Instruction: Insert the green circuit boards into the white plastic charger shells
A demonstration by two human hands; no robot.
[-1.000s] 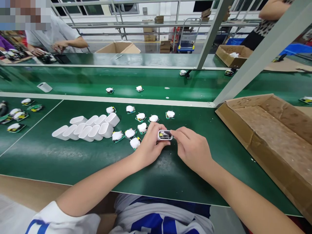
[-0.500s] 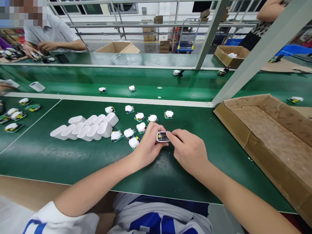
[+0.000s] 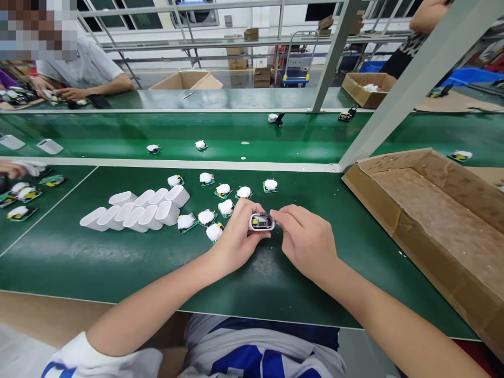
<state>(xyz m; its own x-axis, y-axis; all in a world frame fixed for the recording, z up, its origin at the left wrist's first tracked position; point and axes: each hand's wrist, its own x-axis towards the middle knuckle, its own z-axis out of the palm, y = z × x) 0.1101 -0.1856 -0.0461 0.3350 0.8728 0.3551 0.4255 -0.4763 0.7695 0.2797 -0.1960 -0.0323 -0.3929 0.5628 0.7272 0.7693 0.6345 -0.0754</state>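
Observation:
My left hand (image 3: 238, 234) is closed around a white plastic housing (image 3: 261, 229) whose open end faces me. Inside that opening a circuit board with yellow and dark parts shows. My right hand (image 3: 309, 236) has thumb and forefinger drawn together at the housing's right rim; a small dark edge shows by the fingertips, but what they hold is unclear. Left of my hands lie several loose circuit boards with white padding (image 3: 206, 217). Beyond these, several empty white housings (image 3: 136, 218) lie close together in two rows.
A large cardboard box (image 3: 397, 231) stands at the right. Behind a pale rail (image 3: 165, 163) runs a green belt (image 3: 220, 128) carrying scattered boards and white housings. A slanted metal post (image 3: 417, 84) rises at the right. Co-workers sit across and at the far left, where a hand (image 3: 13, 169) reaches in.
My right fingertips have shifted from over the housing's opening to its right rim, showing more of the board. Pieces on the belt have moved left. The far-left co-worker's hand has come down near the boards.

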